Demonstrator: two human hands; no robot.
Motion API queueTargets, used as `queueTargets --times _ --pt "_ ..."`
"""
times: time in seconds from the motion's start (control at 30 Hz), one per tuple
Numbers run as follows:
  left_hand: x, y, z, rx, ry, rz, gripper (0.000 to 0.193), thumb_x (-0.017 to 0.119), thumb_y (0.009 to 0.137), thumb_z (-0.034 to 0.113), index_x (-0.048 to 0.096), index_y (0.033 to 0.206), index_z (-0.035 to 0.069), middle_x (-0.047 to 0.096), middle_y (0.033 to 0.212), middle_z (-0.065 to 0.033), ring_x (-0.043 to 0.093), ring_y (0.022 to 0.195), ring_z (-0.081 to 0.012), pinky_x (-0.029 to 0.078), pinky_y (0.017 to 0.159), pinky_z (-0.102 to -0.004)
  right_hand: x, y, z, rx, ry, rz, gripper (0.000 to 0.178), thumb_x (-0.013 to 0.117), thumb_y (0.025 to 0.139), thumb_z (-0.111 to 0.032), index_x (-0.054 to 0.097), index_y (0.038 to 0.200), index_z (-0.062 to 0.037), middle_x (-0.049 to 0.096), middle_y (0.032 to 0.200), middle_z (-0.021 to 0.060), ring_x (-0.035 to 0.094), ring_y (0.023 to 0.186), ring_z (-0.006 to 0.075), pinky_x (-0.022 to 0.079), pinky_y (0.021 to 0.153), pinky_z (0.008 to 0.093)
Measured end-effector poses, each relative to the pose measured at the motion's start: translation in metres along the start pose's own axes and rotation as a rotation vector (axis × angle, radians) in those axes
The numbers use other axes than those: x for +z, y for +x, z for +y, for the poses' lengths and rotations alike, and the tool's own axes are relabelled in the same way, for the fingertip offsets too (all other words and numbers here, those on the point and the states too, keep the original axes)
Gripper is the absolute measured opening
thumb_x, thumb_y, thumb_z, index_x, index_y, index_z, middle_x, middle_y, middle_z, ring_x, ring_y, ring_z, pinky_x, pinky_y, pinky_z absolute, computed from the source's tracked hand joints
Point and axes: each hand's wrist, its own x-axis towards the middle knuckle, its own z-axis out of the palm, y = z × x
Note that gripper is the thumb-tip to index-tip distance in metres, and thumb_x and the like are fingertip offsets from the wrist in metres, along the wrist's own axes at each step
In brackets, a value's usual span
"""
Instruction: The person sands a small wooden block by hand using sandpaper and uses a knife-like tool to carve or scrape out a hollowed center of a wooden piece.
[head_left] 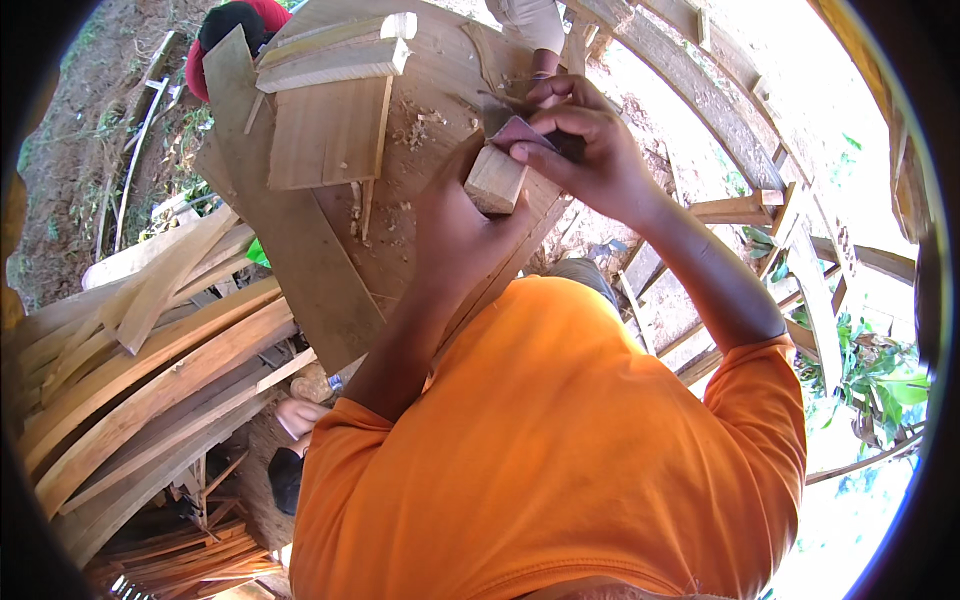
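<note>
My left hand (450,215) wraps round a pale wooden block (494,182), its cut end facing me over the near edge of the workbench (420,150). Its far end is hidden behind the hands. In my right hand (598,150), pinched between thumb and fingers, is a folded, reddish-brown sheet of sandpaper (518,133). The sheet rests on or just above the block's top face; I cannot tell whether it presses down.
Wood shavings (420,125), a flat board (325,135) and stacked pale battens (335,65) lie on the bench. Long planks (160,370) are piled at left. A person in red (240,35) is at the far left, another person's arm (545,55) beyond my hands. Timber framing (700,90) stands right.
</note>
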Motion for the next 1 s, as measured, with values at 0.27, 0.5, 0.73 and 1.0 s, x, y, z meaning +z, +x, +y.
queueTargets --times 0.27,0.5,0.73,1.0 --pt "0.007 -0.008 0.01 0.03 0.106 0.028 0.063 0.079 0.074 0.012 0.061 0.132 -0.003 0.068 0.122 -0.0232 0.069 0.113 -0.0392 0.056 0.094 -0.0425 -0.017 0.011 0.022 0.376 0.352 -0.134 0.052 0.083 0.09 -0.02 0.062 0.135 -0.0067 0.069 0.123 0.0115 0.068 0.11 0.0177 0.052 0.099 0.0344" --pt "0.013 -0.016 0.009 0.023 0.15 0.077 0.065 0.078 0.076 0.011 0.059 0.136 -0.005 0.07 0.121 -0.021 0.07 0.112 -0.0304 0.055 0.095 -0.0393 -0.034 0.015 0.026 0.562 0.347 -0.172 0.039 0.081 0.092 -0.024 0.071 0.122 -0.0011 0.072 0.088 0.0038 0.068 0.083 0.0114 0.054 0.07 0.0253" --pt "0.033 -0.008 0.03 -0.012 0.333 0.151 0.061 0.078 0.077 0.011 0.062 0.135 -0.001 0.073 0.113 -0.0191 0.074 0.104 -0.0281 0.057 0.089 -0.0376 -0.03 0.018 0.024 0.133 0.062 -0.081 0.018 0.079 0.089 -0.016 0.074 0.102 -0.0048 0.071 0.088 0.0124 0.07 0.081 0.0259 0.054 0.073 0.0366" --pt "0.054 -0.003 0.053 -0.204 0.41 0.166 0.062 0.078 0.076 0.016 0.061 0.134 0.002 0.069 0.124 -0.0205 0.068 0.112 -0.0408 0.056 0.092 -0.045 -0.027 0.031 0.034 0.106 0.064 -0.154 0.033 0.078 0.092 -0.03 0.068 0.084 0.0003 0.063 0.07 0.014 0.057 0.065 0.0283 0.049 0.066 0.0412"
